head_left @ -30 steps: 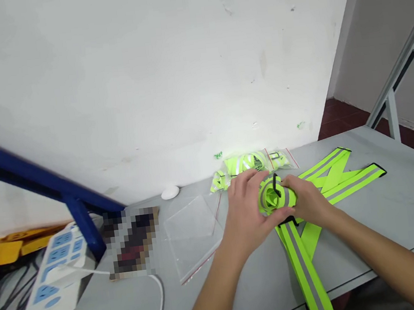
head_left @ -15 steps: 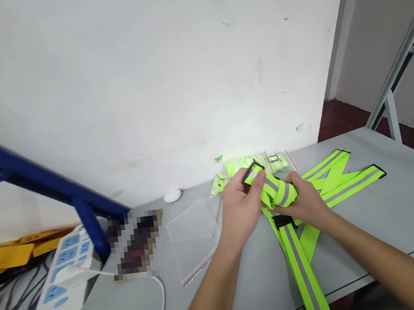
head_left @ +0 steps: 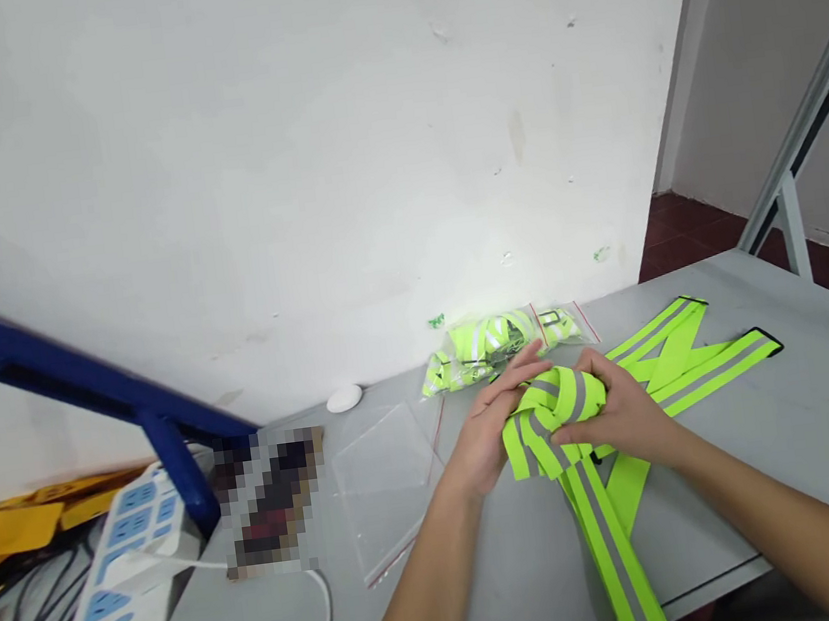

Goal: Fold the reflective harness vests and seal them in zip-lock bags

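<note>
Between my two hands is a rolled-up bundle of neon-yellow reflective strap with grey stripes. My right hand is closed on its right side, thumb in front. Against its left side is my left hand, fingers stretched along the back and thumb hidden behind the fabric; it appears to support the bundle. Below and behind lie more reflective straps, one hanging over the table's front edge. Two looped ends with black buckles spread to the right.
Clear zip bags with folded reflective straps lie against the wall. Flat clear bags rest on the grey table, near a white oval object. To the left are a white power strip, a cable and a blue metal frame.
The black buckle in my left hand has gone out of sight. My left fingers have straightened behind the bundle, which is now turned and fuller, with a flap hanging on its left.
</note>
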Available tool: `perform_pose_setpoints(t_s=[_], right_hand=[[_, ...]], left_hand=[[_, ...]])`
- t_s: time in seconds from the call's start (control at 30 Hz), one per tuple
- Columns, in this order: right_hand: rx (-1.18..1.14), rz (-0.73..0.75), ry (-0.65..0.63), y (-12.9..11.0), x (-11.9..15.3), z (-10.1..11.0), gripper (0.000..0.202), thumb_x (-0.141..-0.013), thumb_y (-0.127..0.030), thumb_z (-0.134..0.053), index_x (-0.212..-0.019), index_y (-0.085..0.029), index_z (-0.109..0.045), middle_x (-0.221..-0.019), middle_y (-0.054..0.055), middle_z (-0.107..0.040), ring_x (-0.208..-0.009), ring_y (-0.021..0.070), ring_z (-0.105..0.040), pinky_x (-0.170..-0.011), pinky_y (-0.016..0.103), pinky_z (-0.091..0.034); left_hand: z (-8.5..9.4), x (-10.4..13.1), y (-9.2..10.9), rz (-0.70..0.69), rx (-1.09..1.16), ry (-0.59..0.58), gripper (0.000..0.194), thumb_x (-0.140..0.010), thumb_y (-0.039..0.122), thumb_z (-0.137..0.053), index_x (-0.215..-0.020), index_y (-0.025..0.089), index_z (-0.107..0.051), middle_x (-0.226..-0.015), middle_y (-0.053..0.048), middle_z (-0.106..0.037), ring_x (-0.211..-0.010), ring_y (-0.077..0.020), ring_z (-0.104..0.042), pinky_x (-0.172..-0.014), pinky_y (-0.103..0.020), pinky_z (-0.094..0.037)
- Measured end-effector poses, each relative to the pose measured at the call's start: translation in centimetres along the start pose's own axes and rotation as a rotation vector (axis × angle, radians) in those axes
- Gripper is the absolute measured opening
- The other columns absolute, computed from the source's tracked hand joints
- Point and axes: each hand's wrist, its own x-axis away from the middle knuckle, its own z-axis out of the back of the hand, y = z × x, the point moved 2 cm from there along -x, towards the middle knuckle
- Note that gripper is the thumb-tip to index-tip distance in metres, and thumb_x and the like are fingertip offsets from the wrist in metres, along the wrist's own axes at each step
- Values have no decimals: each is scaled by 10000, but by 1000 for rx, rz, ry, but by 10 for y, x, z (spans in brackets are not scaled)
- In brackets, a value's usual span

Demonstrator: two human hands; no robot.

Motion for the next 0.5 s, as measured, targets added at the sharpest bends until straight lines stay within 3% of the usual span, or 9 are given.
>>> perform_pose_setpoints(t_s=[0.13, 0.23, 0.33, 0.5], right_hand=[[-164, -117, -54, -1, -2, -4, 513, -590, -373, -851, -892, -257, -453, -829, -48, -623, -757, 184, -643, -670, 315, -523], [-195, -167, -27, 2, -4, -7, 595, -608, -378, -838, -1057, -269, -463, -899, -30, -664, -794, 193, -670, -725, 337, -540], [-133, -150, 15, 7, -6, -10, 615, -624, -382, -823, -1126, -261, -489, -952, -7, -686, -836, 203, -676, -768, 344, -534], [-39, -77, 50, 16, -11, -12, 559, -668, -427, -785, -1135, -247, -537, -989, 16, -699, -902, 220, -662, -792, 345, -515]], left_hand=[[2, 11, -16, 31, 156, -108, 524, -859, 545, -483, -1247, 226, -630, -1194, -94, -671, -1170, -322, -572, -962, -429, -455], [1, 17, -24, -61, 116, -124, 770, -736, 700, -572, -1323, 202, -556, -1233, -122, -645, -1189, -346, -554, -973, -434, -452], [1, 20, -24, -96, 8, -66, 760, -694, 552, -724, -1344, 217, -520, -1259, -101, -632, -1176, -312, -566, -985, -391, -446], [9, 19, -17, -23, -391, 98, 579, -769, 468, -673, -1277, 209, -579, -1086, -57, -701, -998, -270, -631, -867, -346, -495]])
